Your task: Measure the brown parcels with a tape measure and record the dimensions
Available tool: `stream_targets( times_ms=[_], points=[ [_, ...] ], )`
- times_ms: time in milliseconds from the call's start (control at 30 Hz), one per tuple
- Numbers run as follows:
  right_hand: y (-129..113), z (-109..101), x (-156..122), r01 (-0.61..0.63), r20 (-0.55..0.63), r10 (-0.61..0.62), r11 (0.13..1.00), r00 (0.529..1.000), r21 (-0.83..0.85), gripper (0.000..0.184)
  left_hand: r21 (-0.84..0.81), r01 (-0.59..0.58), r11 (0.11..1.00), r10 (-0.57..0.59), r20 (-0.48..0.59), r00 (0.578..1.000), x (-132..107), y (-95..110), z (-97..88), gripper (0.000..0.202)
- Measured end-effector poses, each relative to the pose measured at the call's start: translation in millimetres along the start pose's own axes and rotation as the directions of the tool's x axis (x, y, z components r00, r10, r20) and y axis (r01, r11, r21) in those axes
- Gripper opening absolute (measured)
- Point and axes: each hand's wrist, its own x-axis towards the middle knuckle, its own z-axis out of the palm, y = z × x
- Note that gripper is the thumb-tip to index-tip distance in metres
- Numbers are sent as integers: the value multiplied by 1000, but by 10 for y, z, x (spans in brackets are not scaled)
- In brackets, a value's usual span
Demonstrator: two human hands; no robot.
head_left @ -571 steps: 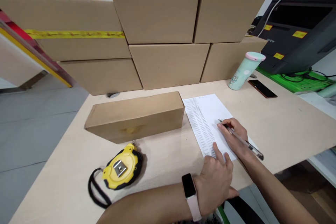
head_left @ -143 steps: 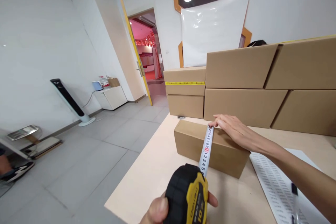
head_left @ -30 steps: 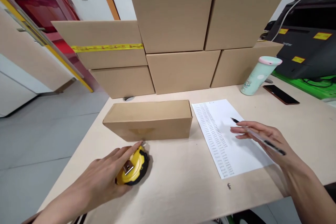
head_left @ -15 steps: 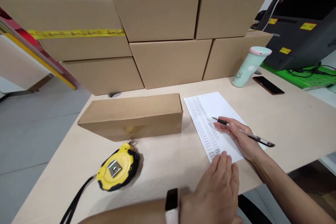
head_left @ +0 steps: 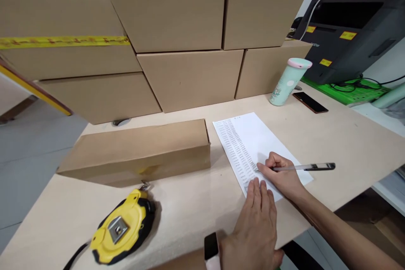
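A white sheet of paper (head_left: 256,135) lies on the table, with columns of small printed or written lines down its left part. My right hand (head_left: 283,177) grips a pen (head_left: 303,167), its tip at the lower part of those columns. The pen's dark-capped end points right. My left hand (head_left: 257,219) lies flat, fingers stretched over the sheet's lower left edge. On that wrist sits a watch (head_left: 211,247) with a pale strap. Left of the hands is a yellow and black tape measure (head_left: 123,228), touched by neither hand. Behind it stands a long cardboard box (head_left: 136,143).
Large cardboard boxes (head_left: 190,80) are stacked along the back of the table. A mint-green tumbler (head_left: 289,82) and a phone (head_left: 310,102) stand and lie at the back right. Beyond them a dark printer (head_left: 344,38) rests by a green tray (head_left: 357,93) with cables.
My right hand has moved down the sheet, and the pen tip has gone from above the middle of the columns to lower lines. The whole view has shifted slightly right.
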Motion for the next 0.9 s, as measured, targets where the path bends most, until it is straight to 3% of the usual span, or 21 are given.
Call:
stream_targets(
  times_ms=[133,267,400,500,900],
  points=[
    [-16,-22,-5,10,0,-10,1000,1000,-12,34,-51,27,998,-27,-4,1000,-16,4,38,97],
    [-62,-25,-24,-63,49,60,997,997,51,33,-93,29,995,-26,35,999,-20,-12,30,99],
    [-12,-20,-29,19,-2,-19,999,1000,-41,38,-75,20,997,-17,47,999,-2,-39,-8,97],
    [48,-21,-17,68,22,-67,994,998,-90,36,-64,3,998,1,57,998,14,-57,-20,96],
    [52,-8,-6,91,52,-85,990,995,-105,33,-114,-9,993,17,66,998,20,-46,5,94]
  ],
)
